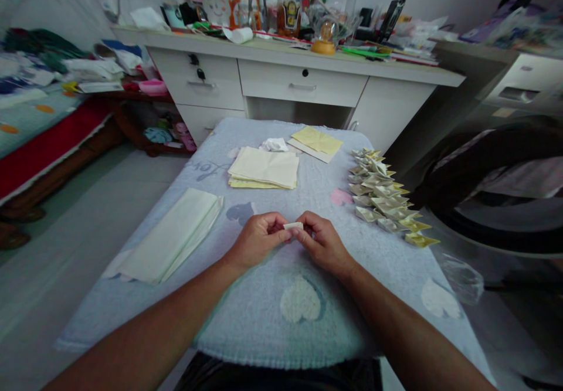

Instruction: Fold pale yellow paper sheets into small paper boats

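Cloth-covered counter (250, 320) stands before a white drawer unit (303, 77). Left hand (263, 235) and right hand (324, 240) each have the grip closed on one small pale paper piece (293, 225), held near the counter's middle; its folds appear too small to verify. Beyond it lies a stack of cream sheets (265, 167); left, a pale paper bundle (176, 233); right, rows of boat-shaped paper pieces (382, 193).

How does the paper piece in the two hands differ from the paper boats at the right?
The paper piece looks like a short, narrow strip, whereas the paper boats have pointed ends. The paper piece is held between left hand and right hand; the paper boats sit close together on the cloth. The paper piece is single, the paper boats are many. Both look pale.
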Demonstrator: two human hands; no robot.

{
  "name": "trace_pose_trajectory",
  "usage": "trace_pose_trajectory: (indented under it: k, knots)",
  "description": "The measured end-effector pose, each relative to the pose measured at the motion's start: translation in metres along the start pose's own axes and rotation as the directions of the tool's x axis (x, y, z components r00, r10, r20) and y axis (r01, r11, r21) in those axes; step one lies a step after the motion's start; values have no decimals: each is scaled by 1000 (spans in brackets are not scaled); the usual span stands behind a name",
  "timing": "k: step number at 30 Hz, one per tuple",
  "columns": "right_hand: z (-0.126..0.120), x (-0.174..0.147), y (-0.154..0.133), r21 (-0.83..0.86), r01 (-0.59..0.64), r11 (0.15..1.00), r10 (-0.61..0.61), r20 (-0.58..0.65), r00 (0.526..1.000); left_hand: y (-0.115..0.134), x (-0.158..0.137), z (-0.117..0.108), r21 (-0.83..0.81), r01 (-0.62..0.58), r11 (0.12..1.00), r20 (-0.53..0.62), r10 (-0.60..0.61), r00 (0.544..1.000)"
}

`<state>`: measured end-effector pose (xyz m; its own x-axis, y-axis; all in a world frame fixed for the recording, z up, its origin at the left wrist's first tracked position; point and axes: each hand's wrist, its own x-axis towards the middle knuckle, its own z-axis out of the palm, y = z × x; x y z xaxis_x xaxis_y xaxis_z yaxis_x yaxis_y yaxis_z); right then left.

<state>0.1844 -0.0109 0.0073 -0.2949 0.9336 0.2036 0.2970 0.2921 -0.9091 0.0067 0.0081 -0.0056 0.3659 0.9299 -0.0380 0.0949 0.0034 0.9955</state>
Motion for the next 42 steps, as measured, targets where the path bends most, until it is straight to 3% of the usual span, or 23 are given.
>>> trace_pose_trajectory:
  k: [4,11,18,22,29,34,38,42]
  knots:
    - [-1,0,2,-48,28,998,-28,0,1000,1,1,1,-18,9,1000,41,-8,999]
    - [-5,2,5,-65,26,998,-25,22,999,4,1,2,114,-69,991,44,65,997]
    - [-2,1,8,79,-38,996,33,58,998,-1,4,-1,-146,27,989,18,-24,1000]
    - [1,0,14,217,-69,974,60,44,997,0,4,3,-173,1,985,14,1,1000]
    - [-1,0,18,140,-77,987,74,25,997,-2,3,3,-16,-34,999,1,34,999]
    - [-6,1,12,-5,-32,999,32,87,996,-3,2,0,141,-76,987,-12,79,997]
    - [-11,0,7,-162,5,987,20,153,988,-2,0,1,357,-90,930,17,90,996]
    - [-13,0,8,-399,108,910,-36,183,982,-5,0,3,546,-121,829,26,128,991]
